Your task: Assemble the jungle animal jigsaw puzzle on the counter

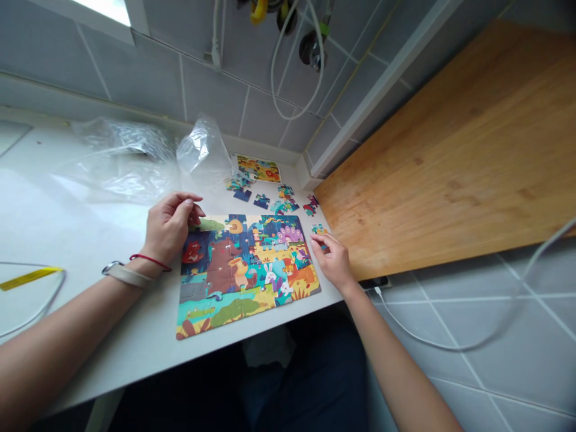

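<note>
A colourful jigsaw puzzle (252,276) with cartoon animals lies flat on the white table (112,324), its pieces mostly joined. My left hand (171,225) is at its upper left corner, fingers loosely curled in and no piece visible in them. Beside the right edge, my right hand (332,257) has its thumb and fingers drawn together; whether a small piece is between them is hidden. Just beyond those fingertips lies a loose piece (319,229). More loose pieces (284,201) are scattered behind the puzzle, among them a dark blue piece (261,201).
A small printed picture card (258,168) lies at the back. Crumpled clear plastic bags (130,156) spread over the back left. A wooden board (450,162) borders the right side. A white cable (423,339) hangs there, and a yellow-tagged cord (31,279) is at far left.
</note>
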Tool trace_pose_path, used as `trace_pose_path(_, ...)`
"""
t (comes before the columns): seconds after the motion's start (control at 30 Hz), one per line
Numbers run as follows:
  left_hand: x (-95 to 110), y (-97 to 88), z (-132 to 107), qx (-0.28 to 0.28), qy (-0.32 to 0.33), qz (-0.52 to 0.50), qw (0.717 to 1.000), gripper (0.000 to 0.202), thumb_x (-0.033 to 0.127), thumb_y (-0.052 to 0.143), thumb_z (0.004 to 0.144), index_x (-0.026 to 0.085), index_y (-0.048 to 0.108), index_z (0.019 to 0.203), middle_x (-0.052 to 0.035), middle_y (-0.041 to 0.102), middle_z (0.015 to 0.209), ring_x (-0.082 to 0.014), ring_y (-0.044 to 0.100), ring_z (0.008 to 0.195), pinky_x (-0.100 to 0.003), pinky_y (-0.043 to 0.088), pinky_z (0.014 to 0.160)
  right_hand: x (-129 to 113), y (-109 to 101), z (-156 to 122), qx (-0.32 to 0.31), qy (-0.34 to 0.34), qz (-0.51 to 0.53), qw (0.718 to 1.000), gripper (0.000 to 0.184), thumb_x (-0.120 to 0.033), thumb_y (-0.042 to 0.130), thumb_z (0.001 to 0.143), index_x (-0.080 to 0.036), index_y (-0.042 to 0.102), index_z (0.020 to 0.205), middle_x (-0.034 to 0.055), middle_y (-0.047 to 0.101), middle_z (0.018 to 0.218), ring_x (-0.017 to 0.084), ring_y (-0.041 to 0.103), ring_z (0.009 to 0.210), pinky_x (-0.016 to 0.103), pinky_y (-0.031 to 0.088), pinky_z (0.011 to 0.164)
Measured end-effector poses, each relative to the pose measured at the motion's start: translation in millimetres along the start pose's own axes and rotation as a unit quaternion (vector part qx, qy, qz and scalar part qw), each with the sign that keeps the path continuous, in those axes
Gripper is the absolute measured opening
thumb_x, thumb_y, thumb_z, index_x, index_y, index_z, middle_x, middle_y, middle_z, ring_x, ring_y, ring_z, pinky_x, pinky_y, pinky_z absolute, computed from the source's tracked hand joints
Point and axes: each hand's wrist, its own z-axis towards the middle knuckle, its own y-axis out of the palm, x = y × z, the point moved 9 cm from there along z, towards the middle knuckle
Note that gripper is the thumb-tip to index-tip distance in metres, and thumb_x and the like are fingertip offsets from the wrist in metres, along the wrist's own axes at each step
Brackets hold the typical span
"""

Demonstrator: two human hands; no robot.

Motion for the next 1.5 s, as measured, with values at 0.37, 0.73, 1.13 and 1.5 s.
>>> trace_pose_path(0.37, -0.9, 3.3, 1.3, -0.028, 0.025, 0.017, 0.999, 0.02, 0.028, 0.057, 0.088, 0.016, 0.072, 0.092, -0.001, 0.068, 0.065, -0.0115, 0.058, 0.054, -0.021, 0.048, 0.054, 63.4, 37.1, 189.0, -0.184, 0.009, -0.306, 0.934, 0.028, -0.005, 0.068, 0.08, -0.018, 0.081, 0.102, 0.0115, 0.08, 0.105, 0.028, 0.072, 0.105, 0.031, 0.052, 0.09)
trace_pose_path(0.73, -2.7, 7.2, 1.1, -0.052, 0.047, 0.044, 0.997, 0.021, 0.033, 0.056, 0.09, 0.02, 0.072, 0.094, -0.001, 0.067, 0.065, -0.0151, 0.06, 0.054, -0.026, 0.049, 0.054, 88.2, 72.6, 228.8, -0.322, 0.011, -0.374, 0.87, 0.035, -0.003, 0.09, 0.051, -0.022, 0.075, 0.077, 0.0042, 0.077, 0.083, 0.024, 0.069, 0.077, 0.029, 0.049, 0.069)
trace_pose_path(1.13, -5.7, 10.1, 1.1, -0.061, 0.047, 0.04, 0.996, 0.022, 0.031, 0.056, 0.09, 0.018, 0.074, 0.095, -0.0018, 0.069, 0.067, -0.0144, 0.06, 0.054, -0.024, 0.048, 0.054, 54.6, 32.4, 219.6, -0.258, -0.006, -0.275, 0.926, 0.012, -0.013, 0.082, 0.074, -0.02, 0.073, 0.071, 0.0041, 0.076, 0.076, 0.021, 0.067, 0.077, 0.03, 0.046, 0.073)
trace_pose_path(1.5, -5.2, 9.8, 2.7, -0.055, 0.051, 0.055, 0.996, 0.021, 0.027, 0.057, 0.087, 0.018, 0.074, 0.092, -0.0019, 0.068, 0.066, -0.0135, 0.061, 0.055, -0.021, 0.048, 0.054, 29.7, 11.0, 138.1, -0.277, 0.053, -0.013, 0.959, 0.036, -0.039, 0.091, 0.069, -0.018, 0.068, 0.086, 0.0031, 0.076, 0.079, 0.018, 0.071, 0.072, 0.03, 0.057, 0.068)
